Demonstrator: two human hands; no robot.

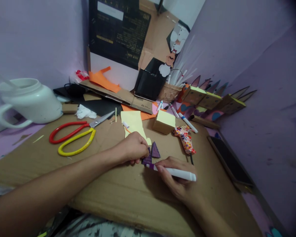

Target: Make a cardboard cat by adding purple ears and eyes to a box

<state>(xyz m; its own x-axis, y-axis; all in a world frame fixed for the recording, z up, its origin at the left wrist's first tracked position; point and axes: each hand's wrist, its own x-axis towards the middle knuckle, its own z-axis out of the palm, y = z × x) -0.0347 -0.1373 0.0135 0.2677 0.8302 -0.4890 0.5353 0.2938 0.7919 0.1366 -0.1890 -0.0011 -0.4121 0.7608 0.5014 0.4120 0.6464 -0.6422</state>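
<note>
My left hand (135,148) is closed, its fingertips pinching a small purple-coloured piece (146,159) against the cardboard surface (113,194). Between the thumb and fingers of my right hand (175,179) is a white marker (181,173), whose purple tip end touches or nearly touches the lower edge of that piece. Just to the right of my left fingertips lies a second purple triangle (155,150). Yellow paper (134,121) with a small pen cap (125,125) on it is beyond my left hand.
Red-and-yellow scissors (92,126) lie at left, near a white jug (34,100). A small yellow-topped box (164,121), a flower-patterned glue gun (186,138) and several markers are at right. A phone (230,161) rests by the right edge; cardboard boxes stand behind.
</note>
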